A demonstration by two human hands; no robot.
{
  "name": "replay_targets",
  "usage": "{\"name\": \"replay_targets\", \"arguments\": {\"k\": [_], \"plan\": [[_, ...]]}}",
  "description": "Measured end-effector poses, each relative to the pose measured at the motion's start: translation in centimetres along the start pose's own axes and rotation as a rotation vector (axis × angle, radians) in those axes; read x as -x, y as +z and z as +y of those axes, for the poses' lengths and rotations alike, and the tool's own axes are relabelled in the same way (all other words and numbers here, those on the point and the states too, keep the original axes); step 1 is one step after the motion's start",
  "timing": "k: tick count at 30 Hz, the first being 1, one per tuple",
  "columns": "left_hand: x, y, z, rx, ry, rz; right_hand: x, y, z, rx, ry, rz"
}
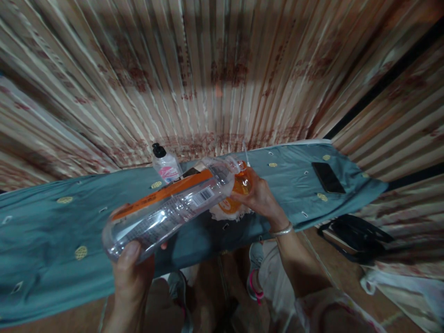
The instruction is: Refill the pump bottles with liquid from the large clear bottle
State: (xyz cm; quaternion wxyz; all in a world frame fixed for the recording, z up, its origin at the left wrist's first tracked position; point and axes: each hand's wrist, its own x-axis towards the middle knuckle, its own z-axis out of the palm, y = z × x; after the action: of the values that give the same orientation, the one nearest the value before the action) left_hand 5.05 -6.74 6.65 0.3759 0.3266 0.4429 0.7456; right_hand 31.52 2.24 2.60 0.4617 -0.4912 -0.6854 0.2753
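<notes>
My left hand is closed around the base end of a large clear plastic bottle with an orange label band. The bottle is tilted, its neck pointing up and right. At that mouth, my right hand grips a smaller orange bottle near its neck. The two mouths meet or nearly meet; I cannot tell if they touch. Beneath the orange bottle lies a crumpled pale cloth or wrapper. Behind the large bottle stands a clear pump bottle with a black top and pink label.
A teal cloth covers the narrow table. A black phone lies at its right side. Pleated curtains hang behind. On the floor at right sit a black bag and a white plastic bag.
</notes>
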Motion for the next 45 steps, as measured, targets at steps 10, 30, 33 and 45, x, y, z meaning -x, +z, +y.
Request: {"name": "replay_targets", "arguments": {"k": [10, 30, 33, 45], "plan": [[-0.15, -0.28, -0.34, 0.008, 0.01, -0.004, -0.04, 0.06, 0.3, 0.016, -0.022, -0.008], [-0.02, -0.6, -0.42, 0.013, -0.001, -0.049, -0.02, 0.12, 0.22, 0.044, 0.015, -0.007], [-0.06, -0.49, -0.36, 0.017, 0.013, -0.041, 0.01, 0.15, 0.19, 0.05, 0.026, 0.001], [-0.17, -0.58, -0.48, 0.02, 0.021, -0.032, 0.01, 0.22, 0.22, 0.039, -0.002, 0.004]]}}
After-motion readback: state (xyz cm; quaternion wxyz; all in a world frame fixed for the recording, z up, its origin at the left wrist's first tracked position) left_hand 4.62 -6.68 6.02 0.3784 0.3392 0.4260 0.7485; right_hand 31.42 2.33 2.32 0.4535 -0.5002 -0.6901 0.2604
